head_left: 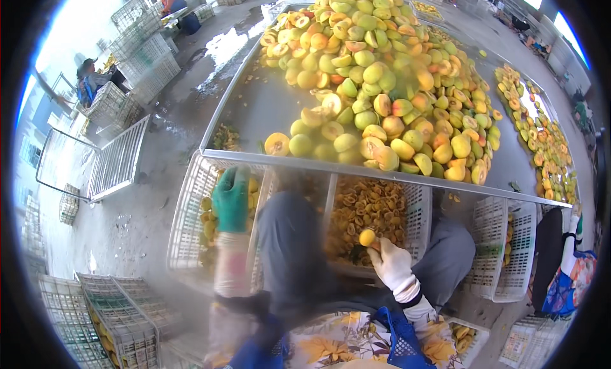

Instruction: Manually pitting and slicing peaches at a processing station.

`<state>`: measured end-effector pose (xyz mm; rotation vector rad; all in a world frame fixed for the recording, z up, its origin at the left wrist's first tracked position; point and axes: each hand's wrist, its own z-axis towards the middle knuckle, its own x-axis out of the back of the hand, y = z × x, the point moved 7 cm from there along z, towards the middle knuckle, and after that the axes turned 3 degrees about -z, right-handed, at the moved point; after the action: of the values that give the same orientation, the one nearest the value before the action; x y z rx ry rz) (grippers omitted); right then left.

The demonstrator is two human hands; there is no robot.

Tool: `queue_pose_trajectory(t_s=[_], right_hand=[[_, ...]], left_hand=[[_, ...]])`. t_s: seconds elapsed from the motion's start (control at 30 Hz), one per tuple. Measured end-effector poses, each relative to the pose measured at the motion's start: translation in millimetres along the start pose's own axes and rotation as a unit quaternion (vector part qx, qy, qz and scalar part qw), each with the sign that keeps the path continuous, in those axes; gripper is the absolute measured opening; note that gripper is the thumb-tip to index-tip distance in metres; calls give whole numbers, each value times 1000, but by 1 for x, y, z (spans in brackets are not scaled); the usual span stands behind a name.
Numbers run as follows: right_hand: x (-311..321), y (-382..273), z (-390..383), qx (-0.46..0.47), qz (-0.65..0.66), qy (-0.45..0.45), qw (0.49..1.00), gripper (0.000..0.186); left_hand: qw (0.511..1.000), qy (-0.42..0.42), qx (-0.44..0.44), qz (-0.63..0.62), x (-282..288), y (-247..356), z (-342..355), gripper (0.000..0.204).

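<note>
My left hand (231, 200), in a green glove, hangs over a white crate (181, 222) of yellow fruit pieces, just below the steel table's near edge. Haze blurs its fingers, and I cannot see whether anything is in them. My right hand (391, 266), in a white glove, has its fingers closed near a small round yellow-orange piece (367, 237), which looks like a peach half and sticks out past the fingertips. Beneath that hand stands a crate holding many brown-orange pits and scraps (369, 210). A large heap of halved peaches (382, 76) covers much of the table (254, 105).
My knees (289, 235) straddle the pit crate. More white crates (487, 241) stand at right and stacked crates (121, 312) at lower left. A metal rack cart (118, 159) is on the left floor. A co-worker's sleeved arm (568, 254) shows at far right; others sit at back left.
</note>
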<state>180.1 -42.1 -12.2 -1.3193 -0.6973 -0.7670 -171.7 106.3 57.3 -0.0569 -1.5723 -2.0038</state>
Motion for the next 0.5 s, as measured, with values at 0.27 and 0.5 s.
queue_pose_trajectory(t_s=[0.27, 0.5], right_hand=[[-61, 50, 5, -109, -200, -164, 960, 42], [-3, 3, 6, 7, 46, 56, 997, 29]], left_hand=[[887, -155, -146, 410, -84, 11, 77, 51], [952, -235, -65, 187, -116, 4, 86, 39]])
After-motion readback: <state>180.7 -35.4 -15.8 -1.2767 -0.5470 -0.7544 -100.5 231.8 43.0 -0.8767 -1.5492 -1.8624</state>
